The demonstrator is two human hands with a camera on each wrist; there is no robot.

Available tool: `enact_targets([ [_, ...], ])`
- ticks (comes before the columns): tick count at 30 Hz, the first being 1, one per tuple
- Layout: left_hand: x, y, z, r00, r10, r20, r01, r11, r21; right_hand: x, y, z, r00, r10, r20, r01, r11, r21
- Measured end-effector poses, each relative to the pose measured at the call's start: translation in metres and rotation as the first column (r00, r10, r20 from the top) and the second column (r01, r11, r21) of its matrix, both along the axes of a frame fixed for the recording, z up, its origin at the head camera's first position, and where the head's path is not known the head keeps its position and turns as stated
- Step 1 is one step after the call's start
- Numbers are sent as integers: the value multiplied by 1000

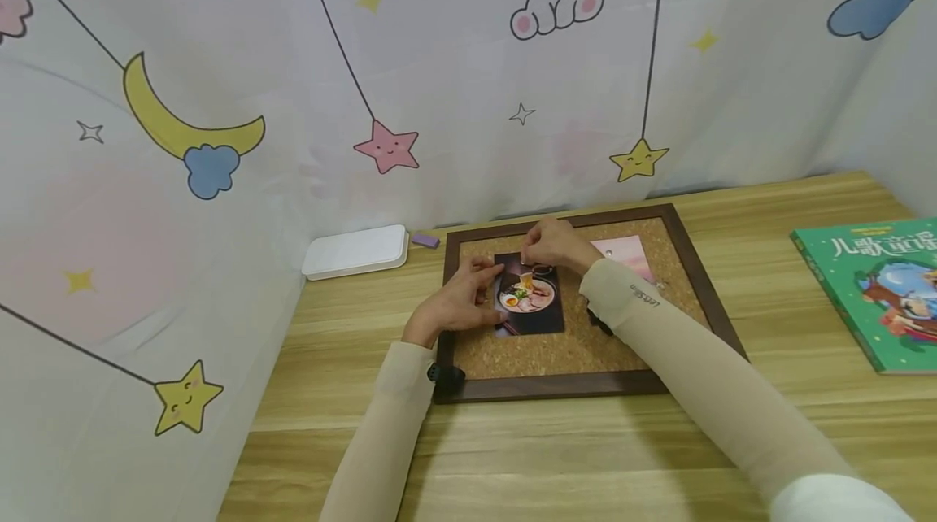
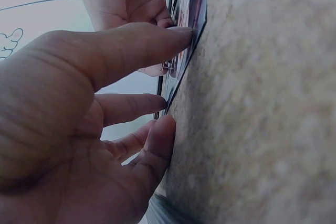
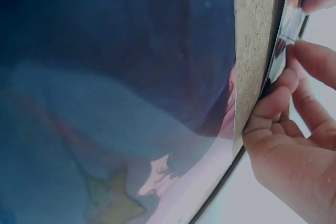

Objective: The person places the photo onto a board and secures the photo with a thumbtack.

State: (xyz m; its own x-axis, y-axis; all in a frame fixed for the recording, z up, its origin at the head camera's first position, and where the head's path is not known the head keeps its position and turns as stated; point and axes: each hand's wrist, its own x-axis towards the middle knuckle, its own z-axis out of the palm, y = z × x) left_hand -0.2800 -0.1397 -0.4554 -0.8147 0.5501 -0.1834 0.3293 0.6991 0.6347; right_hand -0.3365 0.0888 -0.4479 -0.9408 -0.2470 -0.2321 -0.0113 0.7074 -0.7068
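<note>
A dark photo card of a ramen bowl (image 1: 529, 294) lies on the left part of a framed corkboard (image 1: 512, 359). At its left edge, my left hand (image 1: 457, 298) rests thumb and fingertips on the card; the left wrist view shows these fingers (image 2: 131, 51) fairly straight. My right hand (image 1: 560, 244) is at the card's top edge and pinches a small pushpin (image 3: 286, 38) between thumb and index finger. The pin's point stands against the card. A pink picture card (image 1: 631, 252), partly behind the right forearm, lies on the board's right part with a small clear pin (image 1: 608, 253).
A white case (image 1: 355, 252) and a small purple block (image 1: 424, 240) lie left of the board. At the right is a green book (image 1: 878, 294). A patterned curtain (image 1: 468, 75) hangs behind the wooden table (image 1: 542, 457). Dark wrist cameras (image 1: 445, 376) sit under both wrists.
</note>
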Motion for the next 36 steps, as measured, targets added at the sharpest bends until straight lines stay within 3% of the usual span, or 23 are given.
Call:
enact_targets([
  [13,2,-1,5,1000,11,-2,-11,1000,-4,-2,-4,0,1000,12,-15,-11,999,37],
  [28,1,2,2,1000,7,-6,-7,1000,0,-6,-3,0,999,-2,-50,6,997,75],
  [36,1,1,1,1000,11,6,-11,1000,-3,-11,-2,8,999,2,51,-6,996,85],
])
